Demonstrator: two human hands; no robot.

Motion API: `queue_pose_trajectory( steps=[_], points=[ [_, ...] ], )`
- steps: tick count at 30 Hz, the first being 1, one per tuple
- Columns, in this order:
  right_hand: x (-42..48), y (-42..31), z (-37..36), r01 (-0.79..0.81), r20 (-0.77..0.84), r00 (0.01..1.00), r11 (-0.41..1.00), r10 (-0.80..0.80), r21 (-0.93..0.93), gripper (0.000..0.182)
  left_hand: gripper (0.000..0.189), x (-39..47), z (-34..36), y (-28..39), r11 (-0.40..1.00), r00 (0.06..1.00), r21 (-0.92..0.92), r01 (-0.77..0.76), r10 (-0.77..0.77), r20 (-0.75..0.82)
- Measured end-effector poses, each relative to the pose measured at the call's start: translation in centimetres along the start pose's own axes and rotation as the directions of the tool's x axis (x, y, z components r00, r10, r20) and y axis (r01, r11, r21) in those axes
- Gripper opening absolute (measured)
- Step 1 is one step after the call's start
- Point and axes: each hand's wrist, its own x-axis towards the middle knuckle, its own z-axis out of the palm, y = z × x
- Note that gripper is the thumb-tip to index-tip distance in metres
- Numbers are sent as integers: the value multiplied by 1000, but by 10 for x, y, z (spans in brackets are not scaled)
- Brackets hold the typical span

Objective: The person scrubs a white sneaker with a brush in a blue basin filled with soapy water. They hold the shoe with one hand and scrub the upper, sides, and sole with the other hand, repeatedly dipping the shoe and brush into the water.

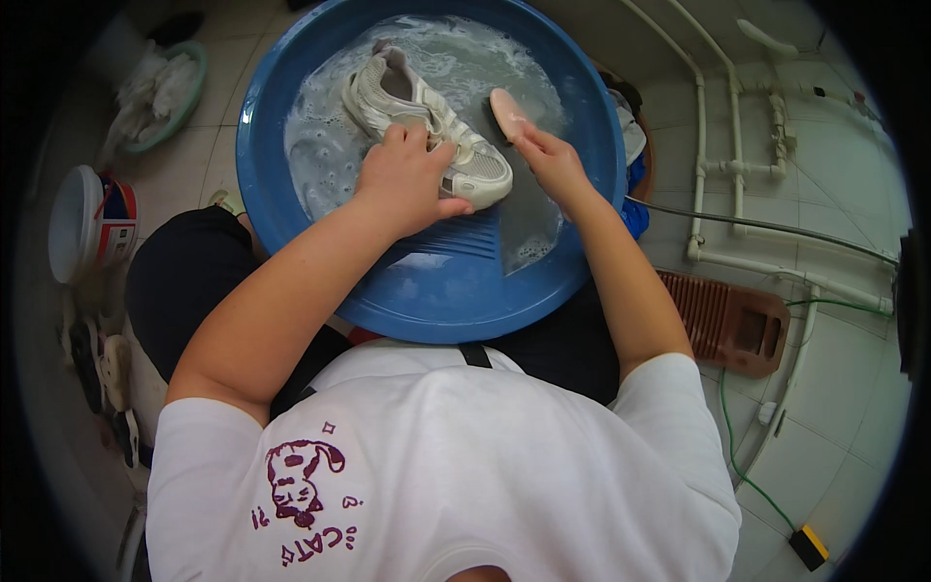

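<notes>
A blue plastic basin (pixel 436 313) with a ribbed washboard slope stands before me, holding cloudy, soapy water (pixel 465 54). In it lies a white sneaker (pixel 476 164), its toe pointing to the lower right and its heel in the suds. My left hand (pixel 407 178) grips the sneaker over its laces and side, thumb near the toe. My right hand (pixel 549 160) holds a pink-backed scrubbing brush (pixel 508 113) by its near end, just right of the shoe and apart from it. The brush's dark underside faces the shoe.
At the left are a green basin (pixel 196 94) with white fluffy material, a white bucket (pixel 73 225) and several shoes (pixel 116 371). At the right are a brown washboard (pixel 727 320), wall pipes (pixel 702 167), a hose (pixel 764 229) and a container of cloth (pixel 636 138) behind the blue basin.
</notes>
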Motion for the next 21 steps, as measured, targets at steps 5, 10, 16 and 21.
queue_pose_trajectory(
  steps=[5, 10, 16, 21],
  points=[
    [-51, -19, 6, 270, 56, 961, 962, -271, 27, 44, 71, 8, 3, -9, 993, 995, -98, 64, -71, -72],
    [-44, -4, -1, 107, -151, 982, 994, -111, -33, 44, 72, 12, -11, -19, 991, 979, -95, 96, -111, -169],
    [-41, -4, -6, 161, -131, 979, 987, -159, 4, 45, 76, 12, -24, -54, 956, 986, 287, 59, -11, -164],
    [-32, 2, -6, 52, -120, 993, 955, -18, 291, 50, 52, 24, -49, -39, 908, 981, 401, 122, -172, 91]
  ],
)
